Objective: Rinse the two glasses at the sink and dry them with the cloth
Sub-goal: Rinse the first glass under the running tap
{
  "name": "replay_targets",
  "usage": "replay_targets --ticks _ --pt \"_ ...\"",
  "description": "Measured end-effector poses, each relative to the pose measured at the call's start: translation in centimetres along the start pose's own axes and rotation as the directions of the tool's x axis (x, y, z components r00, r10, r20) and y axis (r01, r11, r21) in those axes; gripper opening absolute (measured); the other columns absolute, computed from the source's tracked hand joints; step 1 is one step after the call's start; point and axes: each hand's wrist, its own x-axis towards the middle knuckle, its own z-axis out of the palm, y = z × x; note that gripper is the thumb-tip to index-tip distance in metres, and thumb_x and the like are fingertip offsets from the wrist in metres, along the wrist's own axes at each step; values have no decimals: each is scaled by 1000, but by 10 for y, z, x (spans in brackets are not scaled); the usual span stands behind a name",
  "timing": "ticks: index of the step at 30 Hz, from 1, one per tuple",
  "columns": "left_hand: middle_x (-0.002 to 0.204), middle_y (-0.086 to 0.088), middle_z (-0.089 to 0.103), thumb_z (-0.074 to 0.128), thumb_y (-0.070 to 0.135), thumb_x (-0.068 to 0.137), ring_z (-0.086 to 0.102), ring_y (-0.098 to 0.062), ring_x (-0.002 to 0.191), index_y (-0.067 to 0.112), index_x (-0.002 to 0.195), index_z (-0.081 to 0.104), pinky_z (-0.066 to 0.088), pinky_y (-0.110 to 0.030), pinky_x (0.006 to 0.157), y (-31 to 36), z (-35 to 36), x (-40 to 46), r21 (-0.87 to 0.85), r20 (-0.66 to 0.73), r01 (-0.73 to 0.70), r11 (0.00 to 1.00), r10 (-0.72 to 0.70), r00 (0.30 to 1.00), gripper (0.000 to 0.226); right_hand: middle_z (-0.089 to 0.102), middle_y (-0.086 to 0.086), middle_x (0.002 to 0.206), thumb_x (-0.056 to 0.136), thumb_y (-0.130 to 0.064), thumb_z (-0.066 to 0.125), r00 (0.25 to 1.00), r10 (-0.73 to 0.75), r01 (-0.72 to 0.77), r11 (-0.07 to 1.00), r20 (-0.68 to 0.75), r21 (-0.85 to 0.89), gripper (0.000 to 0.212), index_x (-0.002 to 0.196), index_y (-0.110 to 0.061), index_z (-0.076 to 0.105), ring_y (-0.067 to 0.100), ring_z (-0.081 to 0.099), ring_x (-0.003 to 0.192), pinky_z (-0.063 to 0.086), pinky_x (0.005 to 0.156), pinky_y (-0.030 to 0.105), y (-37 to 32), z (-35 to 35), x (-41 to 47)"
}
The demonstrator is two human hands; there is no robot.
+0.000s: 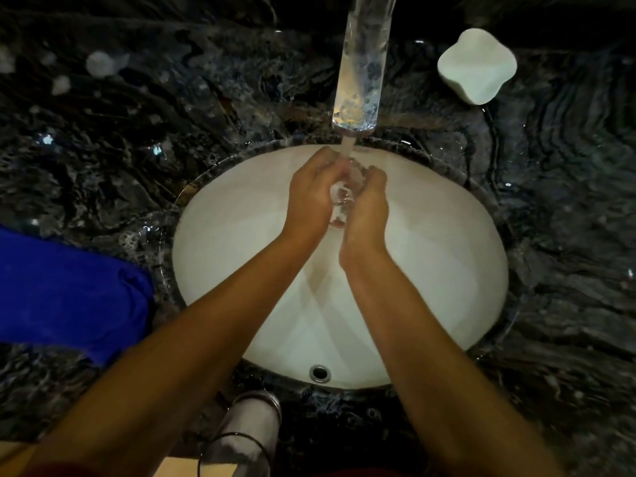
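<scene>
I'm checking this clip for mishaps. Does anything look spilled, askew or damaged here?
Nothing broken. Both hands, left hand and right hand, hold a glass under the tap stream. Foam and droplets wet the counter beside the blue cloth. The second glass stands close to the counter's front edge.

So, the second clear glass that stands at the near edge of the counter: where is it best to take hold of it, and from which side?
Grip the second clear glass around its side wall, below the rim, coming from above and the right. It stands upright on the dark marble counter before the white oval sink; the left forearm crosses beside it. Both the left hand and right hand now hold the first glass.
</scene>
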Motion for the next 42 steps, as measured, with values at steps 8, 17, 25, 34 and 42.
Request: replay_targets --ticks 8,17,25,34,42 --pt "86 -3 74 57 12 100 67 -8 76 6 86 72 51 -17 70 -8 -10 12 337 -78 -62 939 93 993 22 66 -16 93 94 -46 53 943 -312 330 831 117 -448 24 115 -34 53 4 65 86 53 78 28 12 3 -4" --pt "65 -1 71 46 13 99 66 -12 57 9 80 67 49 -25 53 13 -5 11 -132 -172 240 962 -261 950 29 75 -8 94 93 -55 58 954 78 38 927 291 -373 31 99 -29 73 14 68 83 56 70 33 -13 -4 26" --pt "82 -16 75 49 14 101 66 -22 71 1 92 74 48 -27 58 26 -2 19 -20 -38 308 951 -308 951 30 68 -8 98 98 -71 41 920 -344 376 652 185 -658 54 123 -28 63 20 68 98 52 88 35 -12 -7 14" --pt "124 -3 73 62 57 94 71 -15 112 15 139 62 57 -33 96 1 -4 4 157 13 93 983 -96 995 61 78 5 103 79 -84 38 958 104 112 722 268 -682 71 100 -25 72 29 76 94 63 85 46 -48 -12 49" --pt "78 -7 77 64 35 100 68 -17 71 18 76 76 52 -29 67 18 -5 6 -14 -167 245 970 -243 955 32 76 7 94 100 -53 55 917 88 82 913 390 -400 46 121 -15 70 27 73 83 59 71 38 -37 -47 26"
